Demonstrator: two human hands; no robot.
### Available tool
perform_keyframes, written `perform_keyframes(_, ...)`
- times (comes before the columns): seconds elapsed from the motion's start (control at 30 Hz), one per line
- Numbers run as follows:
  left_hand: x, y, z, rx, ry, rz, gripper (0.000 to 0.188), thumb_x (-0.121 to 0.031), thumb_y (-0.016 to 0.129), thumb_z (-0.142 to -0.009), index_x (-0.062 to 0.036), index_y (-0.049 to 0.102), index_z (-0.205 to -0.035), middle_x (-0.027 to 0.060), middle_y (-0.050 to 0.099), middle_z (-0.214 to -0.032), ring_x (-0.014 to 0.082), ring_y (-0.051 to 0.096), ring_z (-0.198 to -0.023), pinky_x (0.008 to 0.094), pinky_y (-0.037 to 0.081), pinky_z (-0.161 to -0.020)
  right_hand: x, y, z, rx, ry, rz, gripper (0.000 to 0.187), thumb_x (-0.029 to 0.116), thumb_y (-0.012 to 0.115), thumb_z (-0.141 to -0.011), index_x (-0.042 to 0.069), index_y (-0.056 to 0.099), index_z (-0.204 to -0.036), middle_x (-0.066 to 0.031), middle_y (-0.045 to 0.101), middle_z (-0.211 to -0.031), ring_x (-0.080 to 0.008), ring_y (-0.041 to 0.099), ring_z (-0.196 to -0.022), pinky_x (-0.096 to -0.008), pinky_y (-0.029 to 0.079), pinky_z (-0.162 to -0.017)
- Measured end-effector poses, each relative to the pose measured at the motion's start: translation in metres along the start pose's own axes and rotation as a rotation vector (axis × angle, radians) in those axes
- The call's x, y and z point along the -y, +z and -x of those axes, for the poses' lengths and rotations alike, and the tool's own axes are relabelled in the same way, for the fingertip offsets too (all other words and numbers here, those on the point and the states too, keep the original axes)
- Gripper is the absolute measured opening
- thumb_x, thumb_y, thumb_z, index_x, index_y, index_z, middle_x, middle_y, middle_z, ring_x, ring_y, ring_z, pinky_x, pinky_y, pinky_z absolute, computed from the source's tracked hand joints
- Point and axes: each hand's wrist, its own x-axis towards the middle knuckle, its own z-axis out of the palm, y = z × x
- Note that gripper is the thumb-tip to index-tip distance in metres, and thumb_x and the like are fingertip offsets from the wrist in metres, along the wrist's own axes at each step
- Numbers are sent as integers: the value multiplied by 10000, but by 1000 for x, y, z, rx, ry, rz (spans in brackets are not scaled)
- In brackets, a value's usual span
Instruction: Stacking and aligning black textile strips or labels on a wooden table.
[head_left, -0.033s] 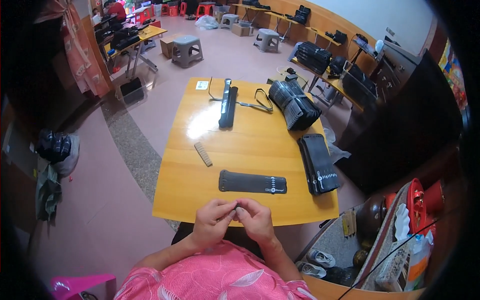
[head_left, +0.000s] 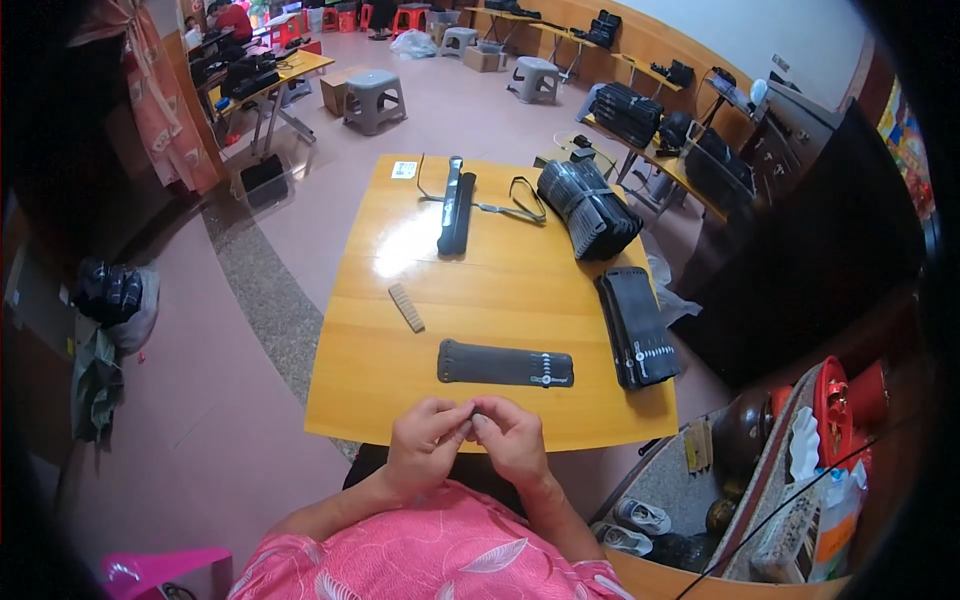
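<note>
The left hand (head_left: 425,440) and right hand (head_left: 512,437) stay pinched together, fingertips on something too small to identify, at the near edge of the yellow wooden counter (head_left: 500,300), just before the flat dark-grey fabric strap (head_left: 505,365).

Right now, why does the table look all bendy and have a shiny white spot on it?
In the head view the fisheye lens curves the edges of the wooden table and darkens the picture's rim; the white spot is glare from room light on the varnish, left of the long black strap; both hands look sharp, not blurred.
</note>
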Motion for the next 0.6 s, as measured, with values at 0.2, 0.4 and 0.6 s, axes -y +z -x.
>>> perform_keyframes(0.2, -1, 2, -2, -54, 293, -292, 270, 41, 649, -736, -13, 662, -1001, 130, 599, -874, 283, 575, -758, 350, 469, -641, -6, 2, 1, -49, 17, -120, 189, 3, 535, -879, -55, 605, -1044, -74, 649, -877, -112, 602, -761, -231, 495, -673)
perform_keyframes(0.4, -3, -5, -6, -6, 385, -400, 277, 52, 653, -714, -17, 659, -983, 122, 602, -876, 281, 562, -743, 355, 443, -641, 4, -7, -4, 33, 174, -99, 116, 44, 540, -871, -29, 614, -923, -16, 583, -720, -68, 496, -591, -207, 389, -519)
perform_keyframes(0.6, 0, -7, -5, 8, 367, -276, 260, 51, 659, -741, -7, 660, -994, 125, 624, -879, 270, 575, -744, 344, 447, -645, -8, -9, -5, 110, 241, -213, 205, 114, 554, -899, 36, 599, -715, 38, 517, -610, -40, 447, -551, -198, 329, -487)
